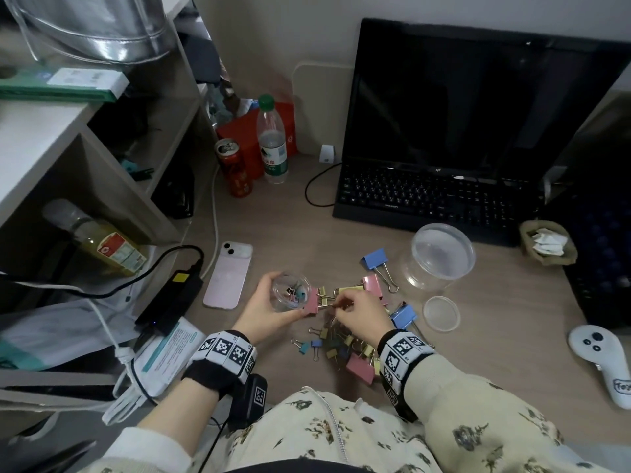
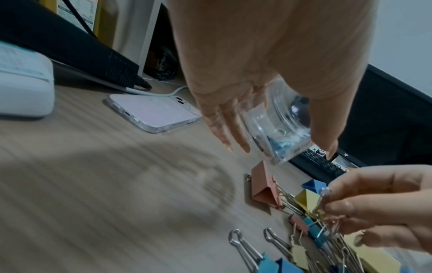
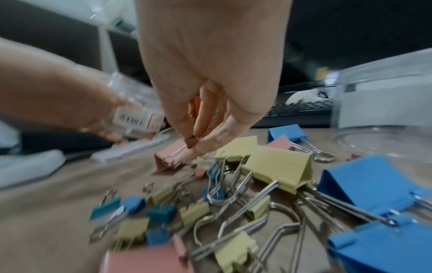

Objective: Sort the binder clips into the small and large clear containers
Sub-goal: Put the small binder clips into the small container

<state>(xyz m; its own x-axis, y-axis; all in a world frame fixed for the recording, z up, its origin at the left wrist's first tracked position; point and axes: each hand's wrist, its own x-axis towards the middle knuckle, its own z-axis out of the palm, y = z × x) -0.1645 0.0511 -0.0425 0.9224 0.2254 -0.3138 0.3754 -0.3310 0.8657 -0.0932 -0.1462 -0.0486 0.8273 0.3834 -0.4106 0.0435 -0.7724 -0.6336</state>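
Observation:
My left hand (image 1: 285, 298) grips the small clear container (image 1: 292, 286) just above the desk; several small clips lie inside it (image 2: 278, 144). My right hand (image 1: 338, 302), right beside it, pinches a small pink binder clip (image 3: 190, 143) by thumb and fingertips over the pile. The pile of mixed small and large binder clips (image 1: 341, 343) in pink, yellow and blue is spread on the desk under my right wrist. A large pink clip (image 1: 312, 302) lies between the hands. The large clear container (image 1: 440, 257) stands to the right, with nothing in it that I can see.
A round clear lid (image 1: 441, 313) lies in front of the large container. A pink phone (image 1: 228, 274) and a black power adapter (image 1: 174, 295) lie to the left, a keyboard (image 1: 426, 199) and dark screen behind, a white controller (image 1: 601, 356) at right.

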